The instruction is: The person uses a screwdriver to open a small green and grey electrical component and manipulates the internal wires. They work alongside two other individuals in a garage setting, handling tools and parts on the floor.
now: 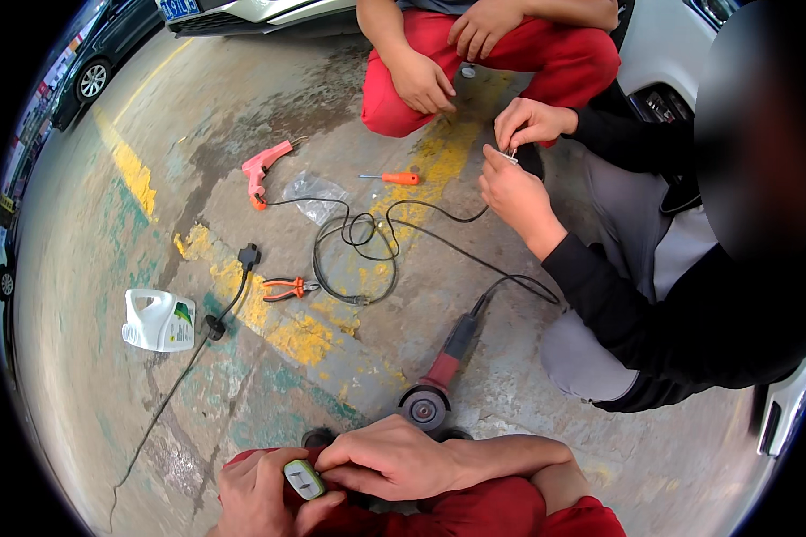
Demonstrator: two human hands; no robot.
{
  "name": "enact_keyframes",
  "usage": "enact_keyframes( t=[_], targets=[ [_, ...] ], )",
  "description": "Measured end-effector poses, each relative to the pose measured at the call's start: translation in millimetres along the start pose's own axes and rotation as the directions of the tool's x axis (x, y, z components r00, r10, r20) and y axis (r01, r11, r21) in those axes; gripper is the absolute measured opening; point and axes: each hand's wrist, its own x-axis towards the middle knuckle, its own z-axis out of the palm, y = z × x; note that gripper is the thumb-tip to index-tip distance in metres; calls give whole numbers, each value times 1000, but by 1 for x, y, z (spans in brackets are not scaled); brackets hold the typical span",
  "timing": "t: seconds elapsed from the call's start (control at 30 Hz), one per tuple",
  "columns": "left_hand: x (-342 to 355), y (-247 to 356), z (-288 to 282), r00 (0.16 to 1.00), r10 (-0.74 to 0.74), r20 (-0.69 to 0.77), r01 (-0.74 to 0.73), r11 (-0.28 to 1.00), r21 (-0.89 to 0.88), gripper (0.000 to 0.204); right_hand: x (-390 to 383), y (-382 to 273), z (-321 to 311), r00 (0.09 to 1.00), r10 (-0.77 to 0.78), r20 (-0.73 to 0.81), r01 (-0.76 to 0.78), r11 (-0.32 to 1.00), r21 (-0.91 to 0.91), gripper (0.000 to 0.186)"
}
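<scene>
Low in the view, my left hand [258,494] is closed around a small electric plug [304,481] with a pale face, green rim and two flat metal prongs. My right hand [392,460] reaches across from the right, its thumb and fingers closed at the plug's side. Just beyond my hands lies a red and dark angle grinder [441,369], its disc end toward me. Its black cable [510,279] runs toward a co-worker at the right, whose hands [521,166] pinch a small pale part.
Pliers [284,288], a screwdriver [401,178], a pink soldering gun [261,172], a clear plastic bag [315,199] and coiled cord [394,268] lie on the floor. A white jug [159,320] stands left beside a black socket [249,257]. Another person squats opposite; cars stand around.
</scene>
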Motion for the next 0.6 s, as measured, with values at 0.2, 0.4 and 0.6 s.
enact_keyframes(
  t=[0.2, 0.4, 0.6],
  targets=[
    [-2, 0, 2, 1000, -28, 1, 28, 999, -27, 62, 0, -1, 0, 999, -25, -22, 24, 1000, -8, 20],
    [-2, 0, 2, 999, -44, 6, 44, 998, -34, 63, 0, -2, 0, 999, -27, -28, 27, 1000, -13, 20],
    [-2, 1, 3, 999, -43, -2, 43, 999, -4, 64, 2, -2, -1, 999, -31, -26, 30, 1000, -6, 20]
  ],
)
